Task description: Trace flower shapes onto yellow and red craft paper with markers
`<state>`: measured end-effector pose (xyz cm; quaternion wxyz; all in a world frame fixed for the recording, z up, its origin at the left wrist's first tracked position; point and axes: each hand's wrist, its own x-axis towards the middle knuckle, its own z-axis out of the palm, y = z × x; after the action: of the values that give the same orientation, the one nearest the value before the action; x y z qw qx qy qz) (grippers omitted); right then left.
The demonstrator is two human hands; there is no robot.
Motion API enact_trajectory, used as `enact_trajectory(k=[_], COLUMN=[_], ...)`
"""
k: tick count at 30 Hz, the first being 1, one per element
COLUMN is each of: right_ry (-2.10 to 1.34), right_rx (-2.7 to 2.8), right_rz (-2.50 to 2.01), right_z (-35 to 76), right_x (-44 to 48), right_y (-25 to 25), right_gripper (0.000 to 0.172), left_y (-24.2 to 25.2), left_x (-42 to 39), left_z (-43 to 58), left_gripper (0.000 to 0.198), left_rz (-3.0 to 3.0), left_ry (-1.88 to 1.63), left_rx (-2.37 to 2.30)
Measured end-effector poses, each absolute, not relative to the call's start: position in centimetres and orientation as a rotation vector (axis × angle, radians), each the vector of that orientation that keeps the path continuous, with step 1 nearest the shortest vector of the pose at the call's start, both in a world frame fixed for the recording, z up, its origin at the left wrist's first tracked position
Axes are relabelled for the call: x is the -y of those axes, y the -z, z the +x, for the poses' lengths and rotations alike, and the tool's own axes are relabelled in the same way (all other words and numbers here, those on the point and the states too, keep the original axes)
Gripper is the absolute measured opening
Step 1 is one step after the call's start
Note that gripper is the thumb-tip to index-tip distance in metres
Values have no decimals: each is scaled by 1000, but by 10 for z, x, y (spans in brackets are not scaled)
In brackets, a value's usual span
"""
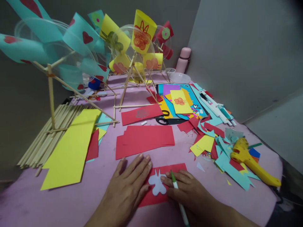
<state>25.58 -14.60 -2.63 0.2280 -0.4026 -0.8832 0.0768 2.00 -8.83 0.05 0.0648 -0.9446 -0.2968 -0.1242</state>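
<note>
L hand (127, 187) pins red paper (151, 199); R hand (189, 190) holds pen (174, 183).

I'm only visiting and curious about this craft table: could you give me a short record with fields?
Left hand: flat, resting on red paper
Right hand: holds pen, touches white flower cutout lying on the red paper
Nearby: red sheets, scissors, yellow glue gun
Surface: pink table
</note>
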Motion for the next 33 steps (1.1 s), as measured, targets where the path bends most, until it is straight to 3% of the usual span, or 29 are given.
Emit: enact_trajectory(k=[9,22,33], right_ry=[-288,-255,-221], right_rx=[2465,2625,2605], right_rz=[-1106,-1067,-1081], right_z=[256,260,261], right_x=[145,146,147], right_y=[16,6,4], right_gripper=[18,18,20], left_y=[2,0,-3], left_x=[109,111,112], left_z=[21,23,29], left_gripper=[32,33,32], left_rz=[-2972,-2914,-2904], left_ry=[332,342,548], left_rx=[666,642,699])
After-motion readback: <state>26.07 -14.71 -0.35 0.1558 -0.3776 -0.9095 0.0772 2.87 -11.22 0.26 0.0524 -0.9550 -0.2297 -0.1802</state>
